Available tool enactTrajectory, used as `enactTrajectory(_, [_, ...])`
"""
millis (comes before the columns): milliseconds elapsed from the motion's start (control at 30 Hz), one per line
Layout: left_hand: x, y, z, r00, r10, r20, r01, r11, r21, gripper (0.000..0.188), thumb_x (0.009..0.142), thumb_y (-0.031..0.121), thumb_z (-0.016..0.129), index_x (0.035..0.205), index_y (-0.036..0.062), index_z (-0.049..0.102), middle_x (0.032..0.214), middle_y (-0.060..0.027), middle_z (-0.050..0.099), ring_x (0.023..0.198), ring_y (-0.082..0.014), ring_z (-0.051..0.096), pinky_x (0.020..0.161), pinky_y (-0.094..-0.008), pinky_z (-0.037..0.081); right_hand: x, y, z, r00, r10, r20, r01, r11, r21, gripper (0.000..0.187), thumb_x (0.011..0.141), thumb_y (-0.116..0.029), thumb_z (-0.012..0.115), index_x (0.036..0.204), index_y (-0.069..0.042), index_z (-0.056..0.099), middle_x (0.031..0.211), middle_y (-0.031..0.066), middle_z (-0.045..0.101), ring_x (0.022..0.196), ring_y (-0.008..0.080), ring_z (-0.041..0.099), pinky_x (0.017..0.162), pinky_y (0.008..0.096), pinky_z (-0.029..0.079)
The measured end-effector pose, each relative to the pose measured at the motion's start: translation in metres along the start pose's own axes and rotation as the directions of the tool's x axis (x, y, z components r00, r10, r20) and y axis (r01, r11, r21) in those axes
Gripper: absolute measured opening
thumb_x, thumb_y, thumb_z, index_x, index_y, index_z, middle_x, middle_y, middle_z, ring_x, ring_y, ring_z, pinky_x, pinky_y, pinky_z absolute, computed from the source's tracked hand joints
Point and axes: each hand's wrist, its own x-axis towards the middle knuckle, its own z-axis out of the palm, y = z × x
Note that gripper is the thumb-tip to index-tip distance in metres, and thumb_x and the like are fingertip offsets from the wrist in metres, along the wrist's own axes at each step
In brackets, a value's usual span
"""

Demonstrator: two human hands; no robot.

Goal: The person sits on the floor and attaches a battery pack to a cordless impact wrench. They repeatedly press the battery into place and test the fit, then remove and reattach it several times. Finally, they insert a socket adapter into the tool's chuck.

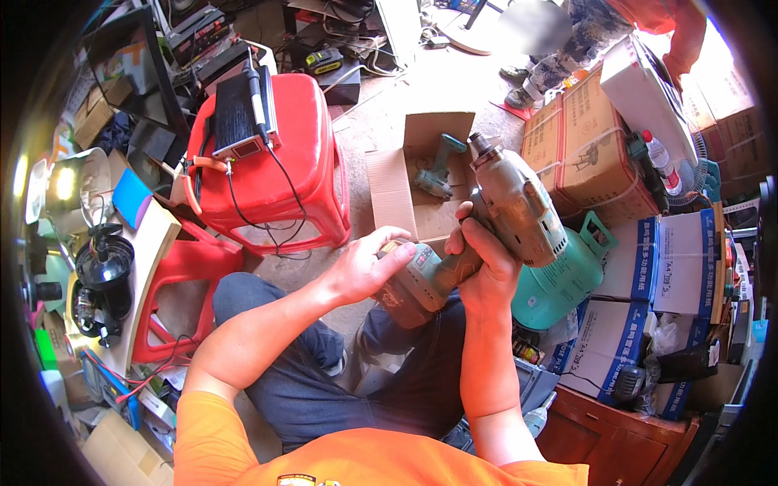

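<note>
Our right grip (pixel 491 261) clasps the worn, grey-brown, pistol-shaped drill (pixel 519 206), our left grip (pixel 365 263) its boxy brown battery (pixel 407 296), apparently sharing the weight.

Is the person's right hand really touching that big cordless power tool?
Touching. The head view shows it plainly: the right hand is wrapped around the handle of the cordless power tool.

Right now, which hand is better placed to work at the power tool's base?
Likely the left hand: it's right at the base, while the right hand grips the handle.
</note>
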Motion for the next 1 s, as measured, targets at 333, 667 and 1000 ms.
enactTrajectory(333, [0.0,0.001,0.001,1.0,0.011,-0.014,-0.012,1.0,-0.004,0.049,0.098,0.041,0.055,0.126,0.0003,0.056,0.111,-0.0118,0.065,0.106,-0.0144,0.058,0.094,-0.0313,0.045,0.003,0.001,-0.007,1.0,0.019,0.022,-0.02,0.999,0.047,0.041,0.081,0.001,0.06,0.122,0.0,0.054,0.102,0.0139,0.064,0.068,0.0181,0.059,0.065,0.0318,0.05])
enactTrajectory(667, [-0.021,-0.008,-0.01,0.995,0.063,-0.073,-0.079,0.965,-0.248,0.044,0.098,0.036,0.058,0.12,-0.0024,0.059,0.106,-0.0047,0.064,0.099,-0.0104,0.057,0.089,-0.0263,0.046,0.002,0.002,0.001,0.978,0.06,0.198,-0.107,0.965,0.239,0.05,0.082,-0.002,0.059,0.131,0.001,0.048,0.115,0.0212,0.064,0.073,0.0176,0.062,0.068,0.0304,0.051])
enactTrajectory(1000, [-0.071,0.014,-0.026,0.997,-0.019,-0.071,0.01,0.992,-0.128,0.035,0.101,0.023,0.049,0.125,-0.0012,0.055,0.112,-0.0067,0.062,0.104,-0.0112,0.056,0.094,-0.0276,0.044,-0.025,0.027,0.015,0.868,0.173,0.466,-0.345,0.884,0.316,0.02,0.094,-0.015,0.061,0.108,-0.002,0.054,0.088,0.0068,0.061,0.063,0.0124,0.056,0.059,0.0251,0.045])
